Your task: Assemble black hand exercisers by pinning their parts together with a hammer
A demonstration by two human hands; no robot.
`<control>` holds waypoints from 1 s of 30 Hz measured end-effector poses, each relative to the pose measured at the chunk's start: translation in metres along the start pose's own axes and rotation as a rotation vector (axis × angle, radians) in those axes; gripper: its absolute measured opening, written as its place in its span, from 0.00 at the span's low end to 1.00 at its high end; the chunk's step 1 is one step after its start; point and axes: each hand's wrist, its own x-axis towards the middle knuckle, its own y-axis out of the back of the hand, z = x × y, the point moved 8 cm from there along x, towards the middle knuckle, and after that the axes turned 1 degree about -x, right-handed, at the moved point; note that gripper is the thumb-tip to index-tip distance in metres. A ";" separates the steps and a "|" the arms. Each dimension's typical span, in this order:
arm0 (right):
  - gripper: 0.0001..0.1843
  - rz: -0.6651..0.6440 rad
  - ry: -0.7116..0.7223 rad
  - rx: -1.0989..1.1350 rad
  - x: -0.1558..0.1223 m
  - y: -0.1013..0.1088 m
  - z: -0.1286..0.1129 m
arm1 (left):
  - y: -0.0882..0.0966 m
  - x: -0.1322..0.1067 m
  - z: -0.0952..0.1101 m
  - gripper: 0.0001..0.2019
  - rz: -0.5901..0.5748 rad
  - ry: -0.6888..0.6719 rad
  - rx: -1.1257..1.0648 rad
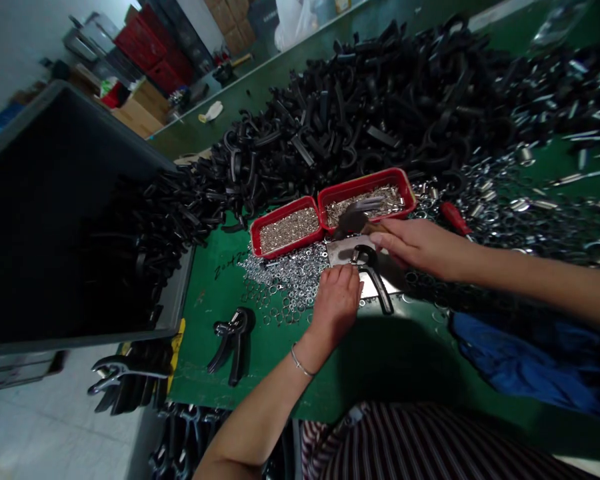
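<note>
My right hand (415,245) is closed around the short wooden handle of a hammer (351,221). Its dark head, slightly blurred, is raised over the metal plate (338,249). On that plate lies a black clamp (379,288) with a curved handle. Bent over its near side, my left hand (337,293) has its fingers pressed together on the clamp; the fingertips are partly hidden. Another black spring clamp (234,340), with two spread handles, rests on the green table to the left.
Two red trays (256,241) of small metal pins stand behind the plate, with washers (300,277) spilling in front. Black clamp parts (325,127) are heaped behind. A large grey bin (177,313) is at left; a red-handled screwdriver (454,217) and blue cloth (525,363) lie right.
</note>
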 end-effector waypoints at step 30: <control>0.24 0.071 -0.080 -0.245 -0.053 0.008 0.070 | 0.075 -0.124 -0.080 0.10 0.132 0.497 0.122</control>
